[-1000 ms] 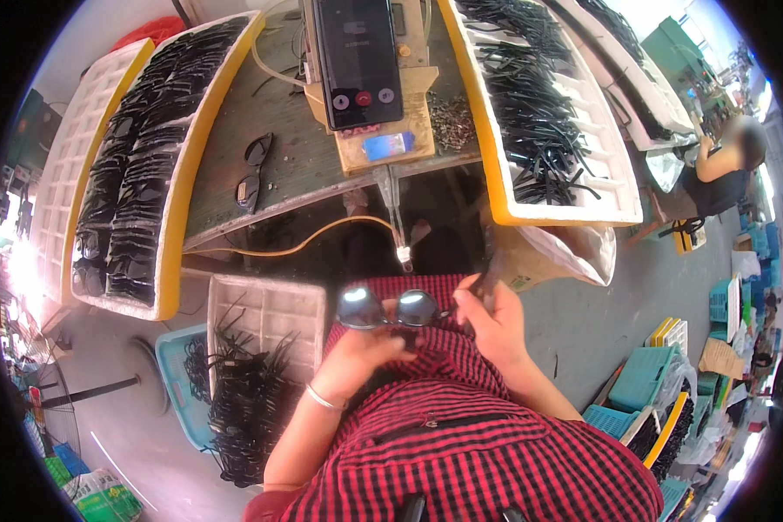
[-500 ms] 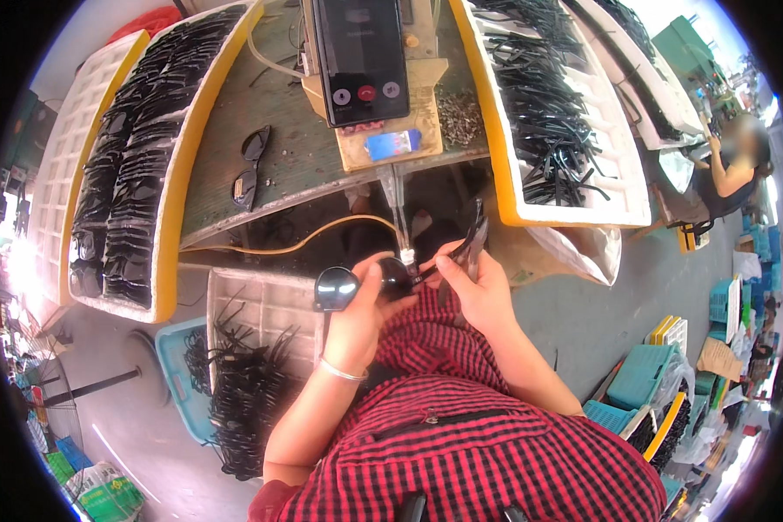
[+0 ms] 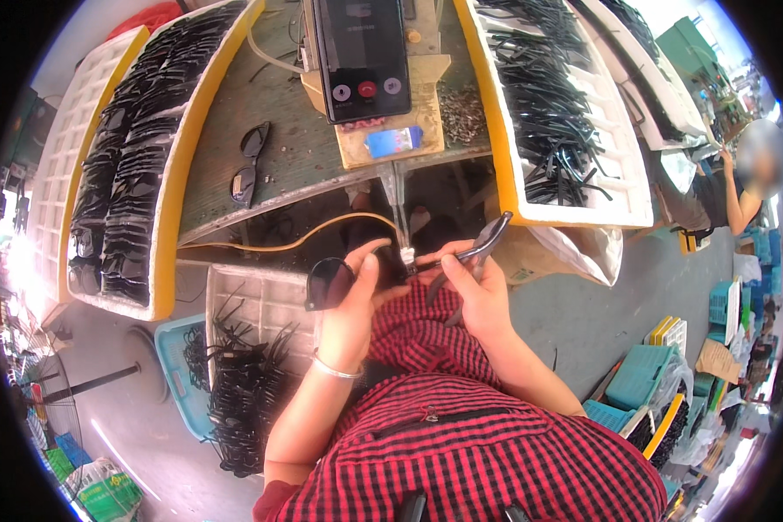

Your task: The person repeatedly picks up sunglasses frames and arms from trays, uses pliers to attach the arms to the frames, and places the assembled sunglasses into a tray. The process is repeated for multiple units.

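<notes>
The left hand (image 3: pixel 357 300) grips a dark sunglass front (image 3: pixel 329 283) by its lens, just below the bench (image 3: pixel 304 165) edge. The right hand (image 3: pixel 474 291) pinches a black temple arm (image 3: pixel 483 245), meeting the front under the driver tip (image 3: pixel 404 248). Another pair of sunglasses (image 3: pixel 248 163) lies on the bench, left of the phone (image 3: pixel 361 54).

Sunglasses front (image 3: pixel 329 283): glossy dark plastic. Above it, workbench (image 3: pixel 296 148): rough worn wood. Side trays (image 3: pixel 574 187): matt white foam.
</notes>
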Tool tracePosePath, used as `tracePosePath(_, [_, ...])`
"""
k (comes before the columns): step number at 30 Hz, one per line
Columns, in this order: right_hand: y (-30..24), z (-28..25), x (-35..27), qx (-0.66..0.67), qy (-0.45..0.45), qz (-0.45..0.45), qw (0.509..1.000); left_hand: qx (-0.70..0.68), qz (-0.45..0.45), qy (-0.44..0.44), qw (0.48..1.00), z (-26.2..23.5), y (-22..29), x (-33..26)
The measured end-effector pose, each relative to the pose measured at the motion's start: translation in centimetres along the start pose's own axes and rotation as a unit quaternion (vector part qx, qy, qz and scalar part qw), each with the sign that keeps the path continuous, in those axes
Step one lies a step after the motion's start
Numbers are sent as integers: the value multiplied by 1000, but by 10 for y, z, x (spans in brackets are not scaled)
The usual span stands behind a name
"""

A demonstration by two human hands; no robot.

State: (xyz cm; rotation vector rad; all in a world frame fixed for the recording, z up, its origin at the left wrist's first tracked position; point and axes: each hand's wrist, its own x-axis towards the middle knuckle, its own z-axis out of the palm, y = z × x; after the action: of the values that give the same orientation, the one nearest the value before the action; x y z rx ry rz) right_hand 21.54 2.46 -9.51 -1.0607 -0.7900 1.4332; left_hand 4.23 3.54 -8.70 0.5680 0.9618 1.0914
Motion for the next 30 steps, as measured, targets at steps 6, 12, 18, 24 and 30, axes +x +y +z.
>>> tracePosePath(6, [-1,-2,-1,28,2,17,999,20,15,-4,1000,2,1,0])
tracePosePath(12, [-2,-2,-2,49,0,24,998,24,24,-11,999,1,0,0])
tracePosePath(18, [-2,-4,-2,70,-1,38,997,16,24,-22,999,-1,0,-1])
tracePosePath(24, [-3,-3,-2,83,-1,42,996,10,21,-19,1000,-2,-1,0])
tracePosePath(30, [-1,-4,-2,95,5,51,994,3,22,-20,1000,-2,-2,1])
